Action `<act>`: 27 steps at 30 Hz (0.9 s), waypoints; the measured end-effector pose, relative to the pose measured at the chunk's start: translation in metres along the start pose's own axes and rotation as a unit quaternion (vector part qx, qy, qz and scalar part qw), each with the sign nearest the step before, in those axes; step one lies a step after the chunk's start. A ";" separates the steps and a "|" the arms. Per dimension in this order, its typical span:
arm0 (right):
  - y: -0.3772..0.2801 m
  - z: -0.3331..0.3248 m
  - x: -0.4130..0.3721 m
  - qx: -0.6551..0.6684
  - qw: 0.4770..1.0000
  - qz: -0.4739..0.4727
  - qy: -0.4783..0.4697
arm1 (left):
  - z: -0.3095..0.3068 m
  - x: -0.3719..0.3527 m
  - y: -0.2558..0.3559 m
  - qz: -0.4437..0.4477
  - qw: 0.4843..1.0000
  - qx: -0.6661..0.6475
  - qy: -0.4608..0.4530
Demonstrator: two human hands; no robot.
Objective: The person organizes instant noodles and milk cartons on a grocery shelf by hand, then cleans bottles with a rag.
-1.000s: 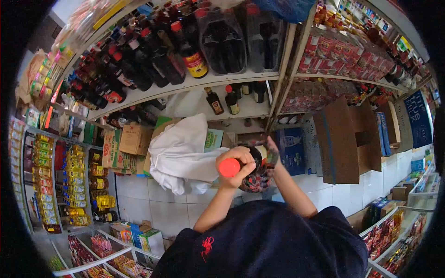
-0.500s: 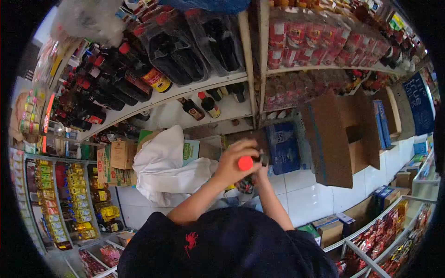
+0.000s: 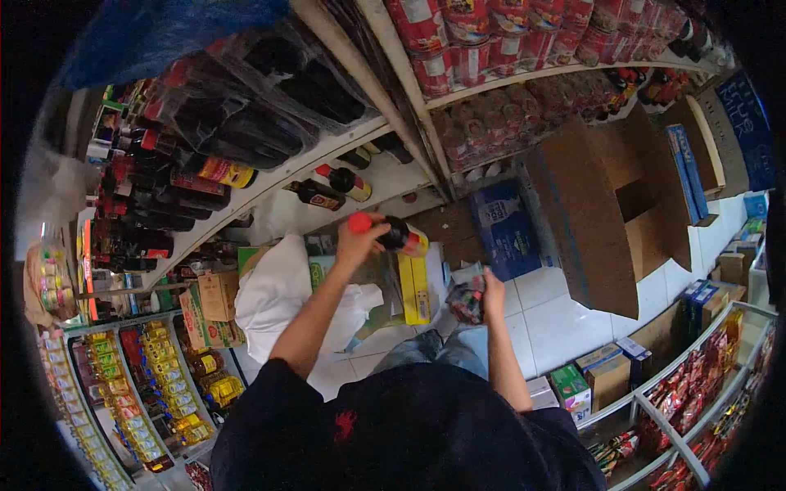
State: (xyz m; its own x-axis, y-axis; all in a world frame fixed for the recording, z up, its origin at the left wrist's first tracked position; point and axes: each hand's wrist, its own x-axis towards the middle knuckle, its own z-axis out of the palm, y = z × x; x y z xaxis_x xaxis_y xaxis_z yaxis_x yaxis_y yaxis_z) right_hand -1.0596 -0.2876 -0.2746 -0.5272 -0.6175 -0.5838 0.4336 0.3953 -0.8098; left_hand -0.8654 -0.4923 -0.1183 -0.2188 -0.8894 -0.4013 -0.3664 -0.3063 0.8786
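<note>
My left hand (image 3: 359,244) is closed around the upper part of a dark sauce bottle (image 3: 403,236), just below its red cap. The bottle is tilted, its base and yellowish label pointing right, in front of the lower shelf. Lower and to the right, my right hand (image 3: 493,296) grips a crumpled, dark patterned cloth (image 3: 467,299); its fingers are partly hidden. Beneath the bottle stands a yellow carton (image 3: 415,288). Two more dark sauce bottles, one with a red cap (image 3: 348,182), lie tilted on the lower shelf.
Dark bottles crowd the left shelf (image 3: 270,176). Red packs fill the right shelves. A large open cardboard box (image 3: 581,237) stands at right, beside a blue carton (image 3: 505,231). White cloth (image 3: 274,307) lies at left. Low racks flank me on both sides.
My left hand has carried the bottle left and towards the shelf, tipping it sideways. My right hand has moved away to the right with the cloth. The view has turned.
</note>
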 end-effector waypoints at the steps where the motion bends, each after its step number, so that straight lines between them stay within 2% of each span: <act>1: -0.005 -0.014 -0.006 0.011 1.000 0.019 0.004 | -0.003 0.017 -0.008 -0.003 1.000 -0.001 -0.002; 3: -0.003 -0.041 -0.012 0.023 0.999 0.040 0.013 | -0.009 0.055 -0.021 0.021 0.997 0.068 0.023; 5: 0.012 -0.071 -0.017 -0.039 0.998 0.012 0.045 | -0.011 0.082 -0.027 0.036 0.996 0.072 0.032; 10: 0.009 -0.115 -0.049 -0.019 0.994 0.052 0.098 | -0.020 0.137 -0.041 0.045 0.995 0.050 0.069; 12: 0.007 -0.120 -0.058 0.000 0.991 0.065 0.113 | -0.024 0.158 -0.046 -0.025 0.995 0.057 0.080; 14: -0.005 -0.120 -0.065 -0.021 0.986 0.104 0.128 | -0.021 0.171 -0.048 -0.013 0.997 0.034 0.070; 15: 0.003 -0.122 -0.063 -0.013 0.983 0.120 0.139 | -0.019 0.176 -0.049 0.008 0.995 0.065 0.070; 17: 0.020 -0.125 -0.059 -0.002 0.984 0.106 0.146 | -0.014 0.186 -0.052 0.028 0.993 0.092 0.067; 19: 0.014 -0.129 -0.056 -0.028 0.988 0.065 0.139 | -0.013 0.201 -0.061 -0.009 0.992 0.065 0.106; 22: 0.000 -0.118 -0.051 0.005 0.987 0.092 0.134 | -0.020 0.217 -0.068 -0.046 0.992 0.018 0.115; 24: -0.007 -0.110 -0.048 0.015 0.988 0.099 0.122 | -0.016 0.214 -0.054 -0.080 0.987 0.038 0.137; 27: -0.004 -0.103 -0.042 -0.024 0.993 0.086 0.083 | -0.015 0.219 -0.044 -0.123 0.980 0.032 0.155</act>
State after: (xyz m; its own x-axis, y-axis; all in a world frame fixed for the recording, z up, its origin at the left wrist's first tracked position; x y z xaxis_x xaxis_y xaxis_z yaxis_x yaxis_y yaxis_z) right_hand -1.1148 -0.1929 -0.2530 -0.5638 -0.4192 -0.7116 0.4939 0.5194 -0.6973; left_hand -0.8835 -0.6788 -0.2412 0.1649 -0.8545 -0.4927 -0.4324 -0.5116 0.7425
